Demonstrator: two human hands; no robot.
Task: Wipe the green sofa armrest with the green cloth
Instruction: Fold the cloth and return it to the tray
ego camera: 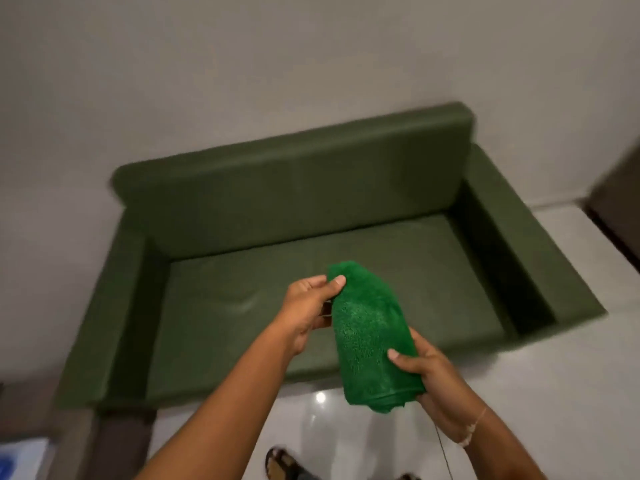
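Observation:
A dark green sofa (287, 199) stands against a pale wall, seen from above and in front. Its left armrest (104, 313) and right armrest (526, 233) run toward me on either side of the seat. A bright green cloth (370, 334), folded into a long bundle, hangs in the air over the seat's front edge. My left hand (308, 310) pinches the cloth's upper end with thumb and fingers. My right hand (429, 379) grips its lower end from the right. Neither hand touches the sofa.
Glossy white floor tiles (519, 393) lie in front of the sofa, with a light reflection on them. A sandalled foot (284, 464) shows at the bottom. A dark piece of furniture (620, 209) stands at the right edge, a blue-and-white object (20, 459) at bottom left.

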